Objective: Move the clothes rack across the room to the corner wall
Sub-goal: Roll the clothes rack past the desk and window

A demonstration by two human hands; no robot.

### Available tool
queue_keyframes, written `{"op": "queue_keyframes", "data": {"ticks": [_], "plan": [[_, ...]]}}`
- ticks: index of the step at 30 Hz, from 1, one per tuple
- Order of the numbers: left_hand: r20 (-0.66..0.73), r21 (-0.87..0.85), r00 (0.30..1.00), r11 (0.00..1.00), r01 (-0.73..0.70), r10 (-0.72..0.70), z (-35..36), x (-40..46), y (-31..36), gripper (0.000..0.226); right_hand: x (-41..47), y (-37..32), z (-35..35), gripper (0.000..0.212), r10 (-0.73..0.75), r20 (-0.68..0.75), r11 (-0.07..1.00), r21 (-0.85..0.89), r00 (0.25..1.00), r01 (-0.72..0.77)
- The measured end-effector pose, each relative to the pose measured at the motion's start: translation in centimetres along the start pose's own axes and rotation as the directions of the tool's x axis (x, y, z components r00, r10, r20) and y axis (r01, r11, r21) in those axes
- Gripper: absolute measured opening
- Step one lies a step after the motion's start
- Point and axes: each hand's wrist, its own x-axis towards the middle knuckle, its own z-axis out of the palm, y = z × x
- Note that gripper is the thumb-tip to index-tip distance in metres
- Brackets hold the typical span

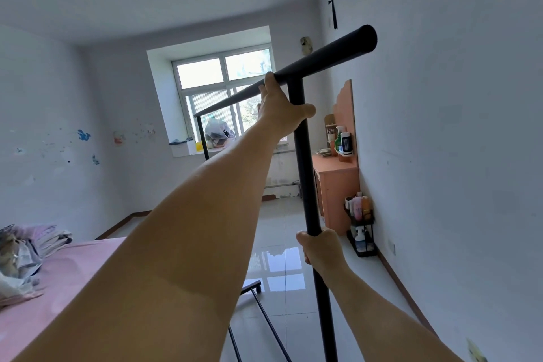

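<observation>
Gripped the clothes rack (302, 161) with both hands, near its closer end. Left hand (280, 110) wrapped up high, fingers hooked over the top rail (323, 57) just beside the joint with the near upright (307, 185), thumb braced against that post. Right hand (318, 247) closed around the same upright much lower down. Stood in the open middle of the room, between the bed (58, 288) on the left and the right-hand wall (455, 126), with the rail running away toward the window (223, 91) and the far upright (202, 138) seen in front of it. Carried no clothes that could be seen.

Judged as mid-move, not yet at any corner; which corner was meant could not be told.

Best done with the two grips kept well apart on the post, as here, so the frame could be steered rather than just shoved. Better to roll on the castors (258, 289) than lift, if all of them turned; only one showed. Worth pushing low with the right and guiding high with the left, to stop the tall frame tipping. Needed care on the glossy tiled floor (279, 244), and a watch on the near rail end by the wall, the orange bench (338, 182) and the small bottle stand (361, 232) along the right side.
</observation>
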Motion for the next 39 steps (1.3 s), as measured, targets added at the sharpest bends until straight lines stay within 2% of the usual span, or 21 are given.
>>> {"op": "queue_keyframes", "data": {"ticks": [5,8,15,18,22,30,39], "plan": [[-0.065,0.118,0.996,0.992,-0.046,0.054,0.7,4.6,-3.7,0.104,5.0,0.1,2.5,0.009,0.038,0.052,0.999,0.037,0.998,-0.040],[-0.055,0.135,0.992,0.985,-0.109,0.117,1.3,7.8,-6.3,0.108,8.7,0.1,3.7,0.009,0.049,0.076,0.997,0.052,0.996,-0.053],[-0.094,0.150,0.972,0.968,-0.202,0.217,2.8,16.4,-12.6,0.088,19.2,0.8,6.9,0.016,0.096,0.141,0.993,0.061,0.985,-0.105],[-0.087,0.226,0.970,0.953,-0.204,0.228,3.5,20.4,-15.5,0.088,23.7,1.1,8.5,0.020,0.099,0.137,0.993,0.056,0.986,-0.107],[-0.086,0.324,0.961,0.920,-0.223,0.263,3.9,25.3,-19.2,0.088,29.0,1.7,10.9,0.012,0.093,0.156,0.994,0.048,0.983,-0.101],[-0.007,0.329,0.943,0.891,-0.312,0.333,4.2,33.6,-24.9,0.079,38.3,2.1,14.3,0.006,0.081,0.169,0.992,0.085,0.982,-0.096],[0.166,0.284,0.883,0.836,-0.470,0.439,4.7,44.7,-31.9,0.079,49.5,3.2,18.1,0.020,0.024,0.073,0.998,0.047,0.997,-0.028]]}}
